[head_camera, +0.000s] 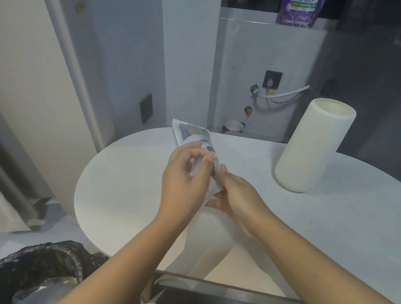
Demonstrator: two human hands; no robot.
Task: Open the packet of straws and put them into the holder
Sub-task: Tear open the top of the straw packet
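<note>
A clear plastic packet of straws [193, 135] with a shiny printed label is held above the white table [340, 226], its far end pointing away to the left. My left hand [184, 181] pinches the packet's near part from the left. Against it from the right, my right hand [236, 199] grips the near end from below. The straws inside are hard to make out. A tall white cylindrical holder [310, 145] stands upright on the table to the right of my hands, its top open.
A bin lined with a black bag [38, 276] sits on the floor at the lower left, beside the table's rounded edge. Behind the table are a wall with a socket and hoses [272, 89] and a small bowl [233, 127] on the floor.
</note>
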